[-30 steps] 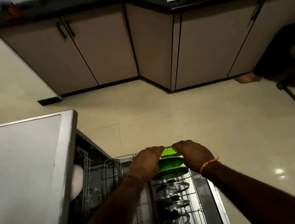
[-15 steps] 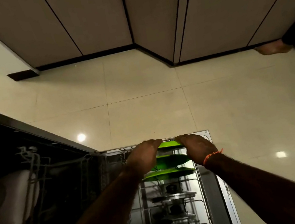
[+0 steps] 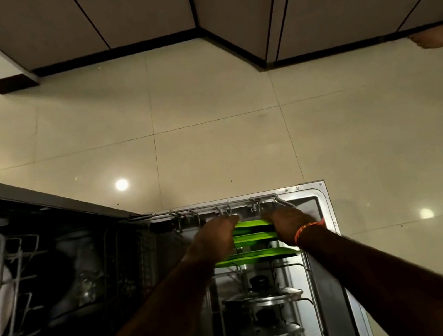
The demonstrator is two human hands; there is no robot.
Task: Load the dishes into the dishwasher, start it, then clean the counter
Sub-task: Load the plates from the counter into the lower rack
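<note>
Green plates (image 3: 254, 255) stand on edge, faces toward the rack (image 3: 309, 279) front.

home kitchen: open dishwasher (image 3: 314, 211) w/ rack (image 3: 221, 207) of plates (image 3: 255, 255) & pot lids (image 3: 262, 297), base cabinets (image 3: 129, 10) beyond it, glossy tile floor (image 3: 212, 154) between them.
</note>
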